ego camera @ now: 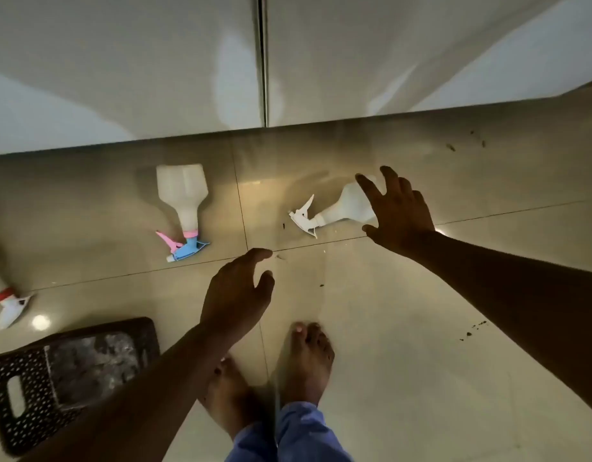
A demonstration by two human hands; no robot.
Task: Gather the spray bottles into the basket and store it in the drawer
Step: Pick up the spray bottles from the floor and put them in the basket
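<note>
The right hand (399,213) is reaching out with its fingers (368,188) spread wide, holding nothing, hovering over the body of an all-white spray bottle (348,208) that is lying on its side on the tiled floor (404,328); whether the fingertips are touching it cannot be told. That bottle's white trigger head is pointing away from the palm, toward the left hand. The left hand (236,291) is hanging lower and nearer the person, fingers (256,255) loosely curled and open, gripping nothing. Beyond its fingertips and to their left, a white spray bottle with a pink-and-blue trigger (183,198) is lying flat. Farther left, at the picture's edge, a red-collared spray bottle (4,305) is partly showing. Beside the left forearm, a dark perforated basket (27,388) is sitting on the floor, well apart from both hands. Bare feet (308,358) are standing below the hands, and white cabinet doors (121,61) are rising past the bottles.
</note>
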